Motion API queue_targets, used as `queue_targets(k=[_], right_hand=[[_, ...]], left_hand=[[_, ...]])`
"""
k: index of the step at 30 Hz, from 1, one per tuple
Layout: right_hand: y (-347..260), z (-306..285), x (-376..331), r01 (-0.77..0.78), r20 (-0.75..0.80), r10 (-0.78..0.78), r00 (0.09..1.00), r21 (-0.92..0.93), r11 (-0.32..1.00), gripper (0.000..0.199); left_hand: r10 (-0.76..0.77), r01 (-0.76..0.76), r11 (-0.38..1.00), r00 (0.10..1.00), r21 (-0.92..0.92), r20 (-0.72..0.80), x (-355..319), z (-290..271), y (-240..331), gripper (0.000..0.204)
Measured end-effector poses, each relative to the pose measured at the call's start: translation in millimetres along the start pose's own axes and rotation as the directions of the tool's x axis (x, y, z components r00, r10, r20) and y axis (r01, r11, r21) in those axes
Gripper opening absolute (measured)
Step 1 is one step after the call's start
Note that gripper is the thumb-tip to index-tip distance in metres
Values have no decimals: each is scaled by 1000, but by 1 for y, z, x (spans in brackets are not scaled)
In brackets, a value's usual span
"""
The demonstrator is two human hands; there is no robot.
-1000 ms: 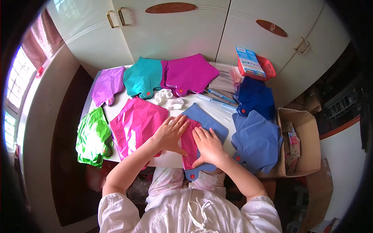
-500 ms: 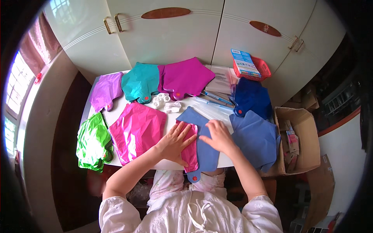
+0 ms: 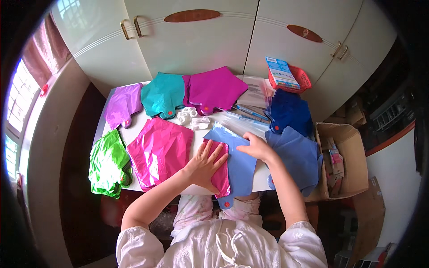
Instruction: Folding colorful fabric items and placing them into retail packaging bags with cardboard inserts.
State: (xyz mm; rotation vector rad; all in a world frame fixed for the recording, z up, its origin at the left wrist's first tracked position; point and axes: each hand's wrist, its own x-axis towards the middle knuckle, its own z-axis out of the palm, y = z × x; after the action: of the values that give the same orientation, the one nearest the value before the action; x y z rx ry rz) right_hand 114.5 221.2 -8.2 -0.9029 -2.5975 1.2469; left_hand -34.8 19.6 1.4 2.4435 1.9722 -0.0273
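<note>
The blue foil sheet [image 3: 242, 172] lies on the near side of the white rolls [image 3: 187, 114] and a little to their right. Its round tab, marked with a red spot [image 3: 227, 204], reaches past the tabletop [image 3: 262, 182] edge toward the person's lap. A narrow pink foil strip [image 3: 222, 182] lies along the sheet's left part.

The left hand [image 3: 202, 168] rests on this strip, palm down, its grip wide with fingers and thumb spread. The right hand [image 3: 261, 148] is at the sheet's right side, fingers bent and thumb pointing inward; whether its grip pinches the foil, one cannot tell.

Left of the rolls and nearer the person is a creased pink foil shape [image 3: 161, 152], with a shiny green foil pile [image 3: 106, 161] farther left. Beyond the rolls, to their left, are lilac [image 3: 124, 105] and teal [image 3: 163, 94] foil shapes; beyond and to their right is a magenta one [image 3: 216, 88].

Clear plastic strips [image 3: 237, 125] lie just right of the rolls. Well to their right are a dark blue foil shape [image 3: 290, 114], a lighter blue one [image 3: 295, 158] nearer the person, and an open cardboard box [image 3: 355, 181]. Far right of the rolls, toward the pale cabinet [image 3: 196, 44], a red basket [image 3: 304, 79] carries a printed card [image 3: 281, 73].
</note>
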Motion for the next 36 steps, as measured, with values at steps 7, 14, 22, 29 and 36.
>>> queue_targets(k=[7, 14, 22, 29, 36], right_hand=[[3, -6, -5, -56, -82, 29, 996, -348, 936, 43], [-3, 13, -22, -95, -301, -10, 953, -331, 939, 33], [-22, 28, -81, -71, -206, 4, 979, -320, 945, 32], [-34, 77, -99, 300, -215, -316, 924, -103, 948, 65], [-46, 99, -94, 347, -127, -412, 902, -352, 870, 63]], left_hand=[[-11, 11, 1000, 1000, -19, -20, -1, 2, 0, 126], [-32, 32, 999, 998, -16, -46, 2, 12, -4, 125], [-33, 32, 999, 999, -24, -41, 1, 10, -4, 126], [-26, 26, 999, 1000, -38, -9, 3, 9, -5, 124], [27, -29, 999, 998, -22, -65, 0, 24, -11, 117]])
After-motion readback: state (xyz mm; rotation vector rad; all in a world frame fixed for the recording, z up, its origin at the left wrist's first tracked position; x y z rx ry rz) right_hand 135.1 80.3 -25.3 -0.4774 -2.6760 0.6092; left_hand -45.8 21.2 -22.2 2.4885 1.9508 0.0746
